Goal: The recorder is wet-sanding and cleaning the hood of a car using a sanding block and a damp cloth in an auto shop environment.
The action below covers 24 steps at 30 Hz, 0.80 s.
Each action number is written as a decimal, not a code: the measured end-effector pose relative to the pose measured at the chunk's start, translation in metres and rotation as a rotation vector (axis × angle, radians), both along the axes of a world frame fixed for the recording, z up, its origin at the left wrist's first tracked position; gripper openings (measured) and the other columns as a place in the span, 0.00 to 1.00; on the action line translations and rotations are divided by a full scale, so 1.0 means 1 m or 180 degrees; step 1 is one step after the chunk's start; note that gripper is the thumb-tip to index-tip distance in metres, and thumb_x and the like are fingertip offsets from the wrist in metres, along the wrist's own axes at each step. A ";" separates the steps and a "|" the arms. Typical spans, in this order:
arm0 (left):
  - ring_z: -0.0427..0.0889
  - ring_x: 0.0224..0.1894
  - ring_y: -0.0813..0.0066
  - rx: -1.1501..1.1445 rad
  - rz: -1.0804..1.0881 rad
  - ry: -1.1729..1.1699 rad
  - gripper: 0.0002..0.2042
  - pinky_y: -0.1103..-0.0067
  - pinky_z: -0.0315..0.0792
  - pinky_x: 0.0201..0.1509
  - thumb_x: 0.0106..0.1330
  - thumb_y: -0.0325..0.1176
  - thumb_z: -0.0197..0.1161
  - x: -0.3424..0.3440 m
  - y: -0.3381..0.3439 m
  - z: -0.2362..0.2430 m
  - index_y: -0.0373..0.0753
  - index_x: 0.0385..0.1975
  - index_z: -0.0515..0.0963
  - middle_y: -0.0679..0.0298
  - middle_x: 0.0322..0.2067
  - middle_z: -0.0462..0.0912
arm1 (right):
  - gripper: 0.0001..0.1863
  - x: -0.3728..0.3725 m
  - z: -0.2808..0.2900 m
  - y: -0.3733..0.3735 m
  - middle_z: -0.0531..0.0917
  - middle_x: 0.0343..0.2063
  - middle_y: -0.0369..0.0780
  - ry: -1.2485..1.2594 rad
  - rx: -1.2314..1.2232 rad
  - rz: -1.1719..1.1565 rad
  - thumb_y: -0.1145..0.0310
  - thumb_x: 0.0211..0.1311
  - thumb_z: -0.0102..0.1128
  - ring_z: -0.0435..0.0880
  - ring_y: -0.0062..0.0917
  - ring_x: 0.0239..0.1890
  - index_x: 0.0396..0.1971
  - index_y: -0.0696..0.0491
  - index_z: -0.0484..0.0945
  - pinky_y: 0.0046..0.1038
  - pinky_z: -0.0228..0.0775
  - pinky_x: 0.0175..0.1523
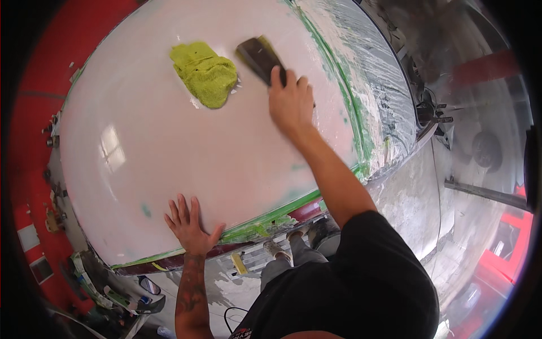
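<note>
A large, pale pinkish-white vehicle panel (pixel 209 152) with a wet-looking shine fills the middle of the view. At its far right part, my right hand (pixel 292 104) grips a dark sanding block (pixel 259 58) with a yellowish edge. Motion blurs the block, and its underside is hidden against the panel. A crumpled yellow-green cloth (pixel 206 76) lies to the left of the block, apart from it. Near the front edge, my left hand (pixel 191 226) rests flat on the panel with its fingers spread, holding nothing.
Green masking tape (pixel 271 216) borders the panel. Smeared plastic film (pixel 375 73) covers the area to its right. Below the front edge, my feet stand on a slatted step (pixel 257 255), where a yellow block (pixel 239 263) lies. A side mirror (pixel 149 285) sticks out at lower left.
</note>
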<state>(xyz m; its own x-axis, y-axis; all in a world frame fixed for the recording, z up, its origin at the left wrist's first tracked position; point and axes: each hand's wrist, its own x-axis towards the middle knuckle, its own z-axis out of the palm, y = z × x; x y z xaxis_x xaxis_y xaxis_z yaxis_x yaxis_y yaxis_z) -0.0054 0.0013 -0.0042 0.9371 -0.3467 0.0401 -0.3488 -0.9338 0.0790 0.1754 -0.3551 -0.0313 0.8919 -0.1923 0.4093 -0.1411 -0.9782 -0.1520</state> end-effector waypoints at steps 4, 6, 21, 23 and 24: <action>0.46 0.77 0.39 -0.0059 -0.0039 -0.0039 0.50 0.39 0.36 0.73 0.50 0.63 0.69 0.001 0.001 -0.002 0.44 0.73 0.62 0.48 0.75 0.52 | 0.28 -0.001 0.020 -0.006 0.77 0.49 0.49 0.0078 0.0124 0.0532 0.61 0.61 0.63 0.76 0.44 0.45 0.61 0.54 0.74 0.45 0.70 0.48; 0.45 0.77 0.39 -0.0126 -0.0049 -0.0022 0.50 0.39 0.36 0.73 0.50 0.63 0.69 0.002 -0.002 -0.003 0.44 0.73 0.62 0.47 0.75 0.51 | 0.27 0.056 0.022 -0.045 0.78 0.49 0.48 0.0066 0.0058 0.0116 0.59 0.65 0.59 0.77 0.44 0.47 0.62 0.53 0.73 0.45 0.70 0.50; 0.45 0.77 0.37 -0.0155 -0.0130 -0.0044 0.49 0.39 0.35 0.72 0.54 0.68 0.64 0.005 -0.006 -0.006 0.42 0.72 0.62 0.45 0.75 0.51 | 0.24 0.176 0.033 -0.067 0.80 0.51 0.45 0.0364 -0.0242 -0.0157 0.57 0.69 0.53 0.77 0.42 0.53 0.61 0.53 0.73 0.44 0.71 0.53; 0.45 0.77 0.37 -0.0125 -0.0118 -0.0033 0.49 0.39 0.35 0.72 0.54 0.68 0.64 0.005 -0.005 -0.006 0.42 0.72 0.62 0.45 0.75 0.52 | 0.25 0.197 0.035 -0.067 0.79 0.52 0.44 0.0686 -0.0078 -0.0385 0.56 0.70 0.52 0.77 0.42 0.54 0.62 0.52 0.73 0.43 0.70 0.54; 0.46 0.77 0.37 -0.0114 -0.0130 -0.0016 0.49 0.39 0.35 0.72 0.54 0.68 0.65 0.005 -0.005 -0.005 0.42 0.72 0.63 0.45 0.75 0.52 | 0.25 0.193 0.031 -0.058 0.78 0.52 0.44 0.0645 -0.0030 -0.0455 0.56 0.70 0.52 0.77 0.42 0.54 0.63 0.52 0.72 0.43 0.70 0.54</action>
<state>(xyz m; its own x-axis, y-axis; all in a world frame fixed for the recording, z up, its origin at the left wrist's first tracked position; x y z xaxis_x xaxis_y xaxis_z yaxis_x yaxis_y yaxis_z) -0.0001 -0.0041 -0.0097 0.9220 -0.3828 0.0579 -0.3870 -0.9155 0.1102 0.3682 -0.4130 -0.0008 0.9200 -0.3194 0.2273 -0.3048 -0.9474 -0.0975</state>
